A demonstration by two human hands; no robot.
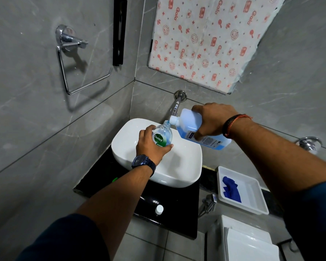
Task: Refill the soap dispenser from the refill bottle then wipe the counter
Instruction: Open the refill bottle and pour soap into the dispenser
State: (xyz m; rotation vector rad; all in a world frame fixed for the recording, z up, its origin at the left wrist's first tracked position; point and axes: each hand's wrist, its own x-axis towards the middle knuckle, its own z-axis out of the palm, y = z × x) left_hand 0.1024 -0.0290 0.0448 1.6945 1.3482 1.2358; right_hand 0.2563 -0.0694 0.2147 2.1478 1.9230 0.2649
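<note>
My left hand (149, 146) grips the clear soap dispenser bottle (163, 135) with a green label, held over the white basin (186, 172) with its pump off. My right hand (213, 119) holds the refill bottle (194, 127), tilted steeply, its white spout touching the dispenser's open neck. Blue liquid fills the lower part of the refill bottle. A white cap (159, 209) lies on the black counter (177, 219) in front of the basin. A blue cloth (231, 189) lies in a white tray (252, 196) at the right.
A chrome tap (177, 103) juts from the back wall just above the two bottles. A chrome towel ring (72, 59) hangs on the left wall. A white toilet cistern (248, 242) stands low right, with a chrome valve (208, 203) beside the counter.
</note>
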